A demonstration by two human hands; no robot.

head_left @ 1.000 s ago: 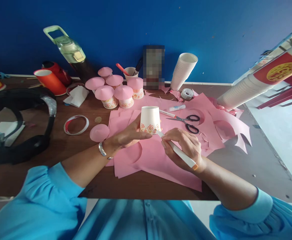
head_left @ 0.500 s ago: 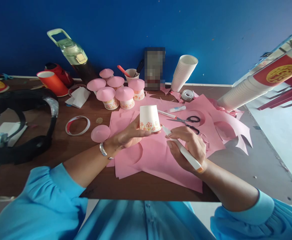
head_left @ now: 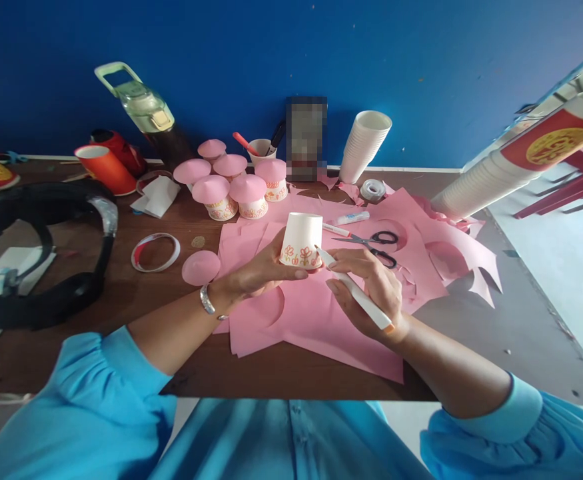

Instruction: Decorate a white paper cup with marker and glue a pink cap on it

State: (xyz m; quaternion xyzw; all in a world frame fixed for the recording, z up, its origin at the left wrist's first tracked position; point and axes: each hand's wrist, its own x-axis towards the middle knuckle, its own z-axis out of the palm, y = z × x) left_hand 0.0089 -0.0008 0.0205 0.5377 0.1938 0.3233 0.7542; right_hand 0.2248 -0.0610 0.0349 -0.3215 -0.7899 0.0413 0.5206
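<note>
In my left hand (head_left: 264, 270) is a white paper cup (head_left: 302, 233), held upside down with its rim lowest. Red and orange flowers with green stems are drawn in a band near that rim. My right hand (head_left: 368, 287) grips a white marker (head_left: 364, 301) like a pen, its tip at the cup's right side by the flowers; whether the tip touches cannot be seen clearly. Pink paper sheets (head_left: 331, 333) lie beneath both hands. Black-handled scissors (head_left: 371, 240) rest on the paper beyond my right hand, near a red-and-white marker (head_left: 337, 230).
Several decorated cups with pink cone tops (head_left: 248, 189) stand behind. A loose pink cone (head_left: 201, 267) and a tape roll (head_left: 155, 253) lie left. At the back are a bottle (head_left: 146, 107), a white cup stack (head_left: 366, 147) and clear tape (head_left: 372, 190). A black headband (head_left: 106, 267) sits far left.
My left hand has shifted the cup slightly right and turned it, so the flowers show differently. My right hand has moved a little left, bringing the marker tip to the cup.
</note>
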